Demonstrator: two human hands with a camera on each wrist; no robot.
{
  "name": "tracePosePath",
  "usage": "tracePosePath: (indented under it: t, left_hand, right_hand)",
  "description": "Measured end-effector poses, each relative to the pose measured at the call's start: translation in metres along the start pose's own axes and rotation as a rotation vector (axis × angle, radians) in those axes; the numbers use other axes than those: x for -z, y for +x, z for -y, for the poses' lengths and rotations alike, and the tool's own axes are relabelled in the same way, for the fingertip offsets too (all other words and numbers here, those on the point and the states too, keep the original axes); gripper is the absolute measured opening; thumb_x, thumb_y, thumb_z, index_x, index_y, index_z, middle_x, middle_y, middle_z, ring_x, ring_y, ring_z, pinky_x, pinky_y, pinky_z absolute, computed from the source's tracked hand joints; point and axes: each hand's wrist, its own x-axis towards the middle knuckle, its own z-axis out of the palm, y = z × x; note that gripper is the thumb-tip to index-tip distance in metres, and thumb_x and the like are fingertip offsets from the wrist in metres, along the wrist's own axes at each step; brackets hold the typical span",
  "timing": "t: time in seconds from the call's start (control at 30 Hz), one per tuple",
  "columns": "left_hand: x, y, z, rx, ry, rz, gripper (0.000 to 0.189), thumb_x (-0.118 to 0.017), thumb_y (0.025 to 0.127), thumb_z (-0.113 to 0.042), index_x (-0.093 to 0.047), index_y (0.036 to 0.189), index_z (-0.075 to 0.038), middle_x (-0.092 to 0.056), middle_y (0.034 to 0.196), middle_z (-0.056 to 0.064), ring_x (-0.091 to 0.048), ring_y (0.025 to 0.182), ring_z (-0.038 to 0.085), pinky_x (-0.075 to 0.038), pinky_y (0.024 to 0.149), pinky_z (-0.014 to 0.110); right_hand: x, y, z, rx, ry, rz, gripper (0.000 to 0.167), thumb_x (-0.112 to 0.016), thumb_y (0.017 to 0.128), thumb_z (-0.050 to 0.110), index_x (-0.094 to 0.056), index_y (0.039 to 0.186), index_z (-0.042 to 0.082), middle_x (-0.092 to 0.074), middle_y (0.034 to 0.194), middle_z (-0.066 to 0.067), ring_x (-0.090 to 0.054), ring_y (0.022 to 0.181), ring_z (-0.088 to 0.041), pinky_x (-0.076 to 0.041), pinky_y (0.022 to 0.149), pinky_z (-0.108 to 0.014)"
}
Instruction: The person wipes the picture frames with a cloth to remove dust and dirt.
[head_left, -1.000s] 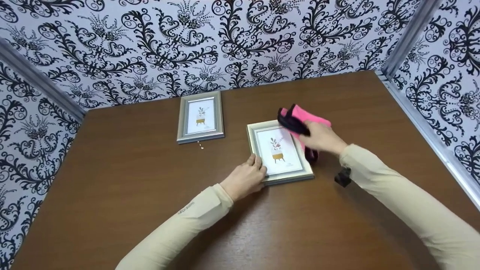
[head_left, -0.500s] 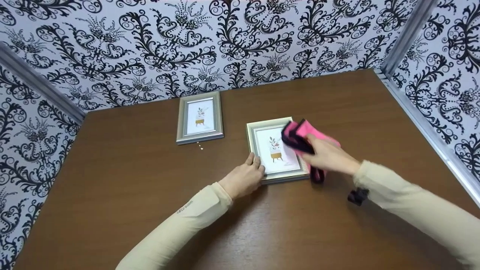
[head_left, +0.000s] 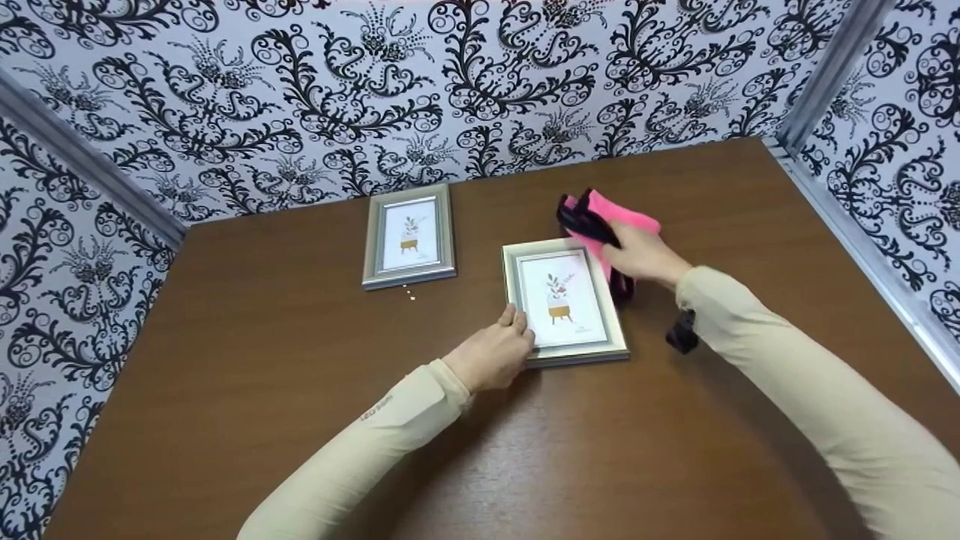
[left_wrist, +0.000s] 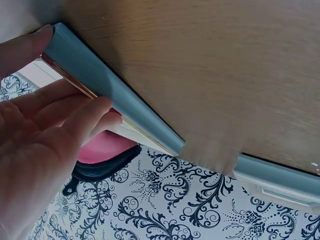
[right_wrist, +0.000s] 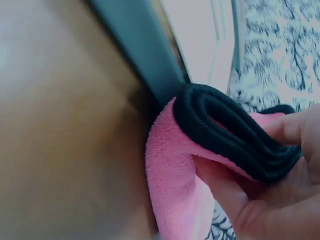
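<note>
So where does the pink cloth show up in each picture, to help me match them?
Head: the pink cloth is right of centre, in the right hand.
Left wrist: partly hidden, below and left of centre, beyond the left hand.
Right wrist: large, from the bottom edge to above centre.
Shared landmark: the black-and-white patterned wall.

Cream sleeves [head_left: 817, 405], small dark lettering [head_left: 376, 408]

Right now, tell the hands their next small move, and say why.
Probably sweep the cloth over the near frame: the right hand holds it bunched at that frame's far right corner, leaving most of the face uncovered, while the left hand grips near the near left corner, which should stop it sliding.
</note>
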Motion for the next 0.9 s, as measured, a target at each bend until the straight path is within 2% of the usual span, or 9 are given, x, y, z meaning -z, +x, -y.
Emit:
tracePosePath:
  t: [0.17,0.27,0.37,0.47,0.53,0.63,0.7,0.8,0.9]
  left_hand:
    - [-0.003,-0.002,0.000,0.015,-0.038,-0.058,0.032,-0.070,0.083,-0.016,-0.061,0.103,0.008,-0.058,0.116,0.031,-0.054,0.115,0.043,-0.038,0.105,0.038]
    - [-0.004,-0.002,0.000,0.011,-0.033,-0.077,0.033,-0.070,0.084,-0.017,-0.061,0.102,0.008,-0.058,0.115,0.032,-0.054,0.114,0.045,-0.041,0.102,0.038]
    - [-0.002,-0.002,-0.001,0.002,-0.015,-0.082,0.032,-0.069,0.085,-0.017,-0.062,0.102,0.009,-0.058,0.114,0.032,-0.055,0.113,0.045,-0.043,0.100,0.038]
    - [-0.001,-0.001,-0.001,0.001,-0.015,-0.083,0.030,-0.068,0.085,-0.015,-0.062,0.101,0.009,-0.058,0.113,0.032,-0.055,0.112,0.045,-0.046,0.097,0.038]
    - [0.000,0.000,-0.002,-0.002,-0.016,-0.084,0.028,-0.067,0.085,-0.015,-0.062,0.100,0.009,-0.059,0.111,0.032,-0.056,0.112,0.045,-0.044,0.099,0.039]
    - [0.000,0.000,-0.003,-0.003,-0.024,-0.089,0.026,-0.065,0.085,-0.013,-0.062,0.099,0.009,-0.059,0.110,0.033,-0.056,0.111,0.045,-0.046,0.096,0.039]
    - [0.000,0.001,-0.003,0.001,-0.032,-0.090,0.026,-0.066,0.084,-0.012,-0.062,0.098,0.009,-0.059,0.110,0.033,-0.056,0.111,0.045,-0.049,0.093,0.038]
    - [0.000,0.000,-0.002,0.011,-0.051,-0.087,0.026,-0.067,0.082,-0.011,-0.063,0.098,0.009,-0.058,0.110,0.032,-0.055,0.111,0.045,-0.052,0.087,0.037]
    - [0.000,0.000,-0.002,0.012,-0.063,-0.082,0.027,-0.068,0.081,-0.010,-0.063,0.098,0.009,-0.057,0.111,0.032,-0.054,0.112,0.046,-0.052,0.088,0.037]
  right_hand:
    - [-0.012,-0.042,0.006,0.093,-0.072,0.013,0.027,-0.046,0.093,0.000,-0.049,0.118,-0.010,-0.061,0.100,-0.027,-0.060,0.052,-0.019,-0.053,0.048,-0.036]
    - [-0.019,-0.071,0.007,0.192,-0.121,0.008,0.025,-0.050,0.090,-0.003,-0.053,0.115,-0.007,-0.063,0.092,-0.018,-0.061,0.058,-0.015,-0.054,0.055,-0.032]
    - [-0.026,-0.097,0.005,0.251,-0.148,0.008,0.022,-0.054,0.089,-0.003,-0.054,0.111,-0.002,-0.062,0.085,-0.008,-0.061,0.062,-0.009,-0.054,0.060,-0.028]
    - [-0.034,-0.116,0.004,0.309,-0.200,0.013,0.022,-0.056,0.087,-0.003,-0.052,0.108,0.003,-0.061,0.077,0.002,-0.058,0.057,-0.003,-0.052,0.056,-0.024]
    - [-0.038,-0.125,0.004,0.362,-0.298,0.000,0.025,-0.058,0.084,-0.003,-0.052,0.107,0.005,-0.057,0.071,0.006,-0.053,0.053,-0.001,-0.049,0.052,-0.024]
    - [-0.040,-0.136,0.005,0.428,-0.493,-0.022,0.036,-0.065,0.078,-0.002,-0.057,0.112,0.004,-0.059,0.075,0.003,-0.051,0.052,-0.009,-0.047,0.048,-0.030]
    - [-0.039,-0.140,0.005,0.448,-0.609,-0.036,0.044,-0.068,0.075,-0.002,-0.060,0.118,0.003,-0.064,0.088,-0.009,-0.058,0.058,-0.020,-0.045,0.044,-0.035]
    - [-0.037,-0.139,0.005,0.429,-0.705,-0.037,0.047,-0.070,0.078,-0.001,-0.062,0.124,0.004,-0.064,0.111,-0.024,-0.066,0.077,-0.037,-0.045,0.041,-0.039]
    - [-0.033,-0.130,0.004,0.392,-0.750,-0.032,0.041,-0.065,0.084,-0.002,-0.064,0.125,0.006,-0.060,0.121,-0.028,-0.062,0.100,-0.044,-0.048,0.042,-0.042]
